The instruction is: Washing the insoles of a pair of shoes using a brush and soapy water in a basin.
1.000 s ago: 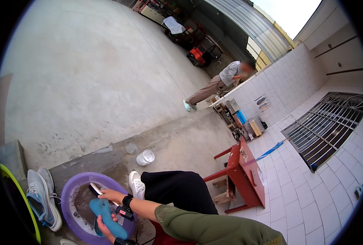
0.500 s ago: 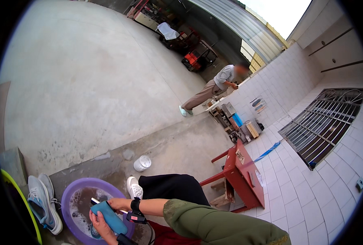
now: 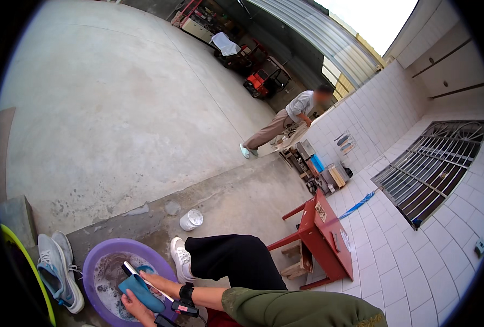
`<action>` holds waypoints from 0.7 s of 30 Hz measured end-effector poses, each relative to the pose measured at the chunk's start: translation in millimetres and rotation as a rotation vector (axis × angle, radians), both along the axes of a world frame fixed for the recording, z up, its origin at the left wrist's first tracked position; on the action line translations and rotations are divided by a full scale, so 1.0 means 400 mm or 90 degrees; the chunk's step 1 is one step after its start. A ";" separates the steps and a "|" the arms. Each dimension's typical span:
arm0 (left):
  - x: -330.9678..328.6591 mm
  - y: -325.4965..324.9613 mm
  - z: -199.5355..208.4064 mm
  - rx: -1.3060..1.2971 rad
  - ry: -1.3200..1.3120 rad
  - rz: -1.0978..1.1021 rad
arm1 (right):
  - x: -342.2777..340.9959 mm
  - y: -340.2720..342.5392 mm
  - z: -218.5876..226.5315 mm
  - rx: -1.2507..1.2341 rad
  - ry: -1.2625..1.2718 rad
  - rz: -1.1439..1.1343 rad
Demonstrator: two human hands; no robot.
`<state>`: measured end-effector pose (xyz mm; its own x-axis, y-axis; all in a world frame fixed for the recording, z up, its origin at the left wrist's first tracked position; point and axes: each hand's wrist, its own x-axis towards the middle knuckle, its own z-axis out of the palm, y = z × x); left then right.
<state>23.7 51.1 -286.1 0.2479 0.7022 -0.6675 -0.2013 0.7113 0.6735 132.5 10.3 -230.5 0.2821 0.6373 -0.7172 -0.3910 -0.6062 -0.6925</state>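
Observation:
Over a purple basin (image 3: 91,272) of grey, sudsy water, my left hand (image 3: 137,308) is closed on a flat, bendable teal piece (image 3: 139,294), insole-like in shape. My right hand (image 3: 161,284) is wrapped round a slim white brush-like tool (image 3: 128,267), which lies slantwise along the upper side of the teal piece. Its bristles cannot be made out. Another bit of teal (image 3: 145,268) shows in the water behind the tool. Left of the basin rests a pair of blue-grey sneakers (image 3: 50,268).
A lime-green rim (image 3: 32,267) curves at the far left. Beyond the basin stands a white bucket (image 3: 191,219). My white-shod foot (image 3: 181,259) is beside the basin. A red table (image 3: 321,237) stands by the tiled wall. Farther off, a person (image 3: 291,117) bends by the wall's end.
My right hand and the white tool have shifted over the teal piece, showing more of the tool. The teal piece has tilted and sits slightly lower. The distant person's arms have moved lower.

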 end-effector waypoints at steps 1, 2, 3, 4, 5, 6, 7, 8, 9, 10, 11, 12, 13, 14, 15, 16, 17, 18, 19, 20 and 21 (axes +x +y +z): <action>0.008 -0.003 -0.003 0.007 0.090 0.032 | 0.001 -0.001 -0.007 -0.013 0.047 -0.060; 0.012 -0.003 -0.004 0.007 0.089 0.032 | -0.012 0.001 -0.017 -0.014 0.046 -0.060; 0.019 -0.001 -0.001 -0.033 0.076 0.048 | -0.031 0.003 -0.025 0.045 -0.117 -0.009; 0.025 0.001 0.001 -0.074 0.063 0.064 | -0.039 0.004 -0.032 0.103 -0.280 0.044; 0.016 0.000 -0.007 -0.074 0.061 0.061 | -0.033 0.004 -0.039 0.102 -0.282 0.041; -0.005 0.000 -0.019 -0.077 -0.092 0.009 | -0.026 0.013 -0.036 0.102 -0.188 0.017; -0.017 -0.001 -0.030 -0.080 -0.244 -0.044 | -0.020 0.023 -0.036 0.101 -0.092 -0.006; -0.020 -0.011 -0.041 -0.081 -0.240 -0.043 | -0.017 0.037 -0.039 0.105 -0.033 -0.038; -0.028 -0.023 -0.027 -0.110 -0.307 -0.021 | -0.015 0.048 -0.044 0.101 -0.024 -0.038; -0.039 -0.029 -0.021 -0.138 -0.370 0.004 | -0.014 0.059 -0.053 0.108 -0.019 -0.020; -0.092 -0.024 -0.038 -0.178 -0.390 0.078 | -0.078 0.095 -0.062 0.127 0.025 0.018; -0.085 -0.015 -0.001 -0.201 -0.378 0.088 | -0.074 0.096 -0.086 0.131 -0.092 0.086; -0.069 -0.021 -0.015 -0.225 -0.304 0.103 | -0.047 0.091 -0.111 0.140 -0.203 0.155; -0.036 -0.028 -0.026 -0.196 -0.370 0.063 | -0.011 0.075 -0.140 0.094 -0.451 0.181; -0.067 -0.040 -0.062 -0.213 -0.347 0.101 | -0.009 0.103 -0.119 -0.073 -0.203 0.218; -0.039 -0.033 -0.029 -0.257 -0.299 0.131 | 0.028 0.089 -0.165 -0.021 -0.385 0.216; -0.010 -0.028 -0.023 -0.287 -0.279 0.132 | 0.069 0.054 -0.198 0.052 -0.567 0.186; -0.001 -0.039 -0.050 -0.271 -0.264 0.135 | 0.086 0.043 -0.214 0.038 -0.622 0.206; -0.008 -0.047 -0.075 -0.284 -0.262 0.121 | 0.075 0.036 -0.207 -0.034 -0.624 0.274; -0.007 -0.053 -0.084 -0.274 -0.235 0.107 | 0.052 0.019 -0.211 -0.029 -0.621 0.289; -0.002 -0.058 -0.088 -0.265 -0.218 0.089 | 0.037 0.009 -0.212 -0.026 -0.629 0.302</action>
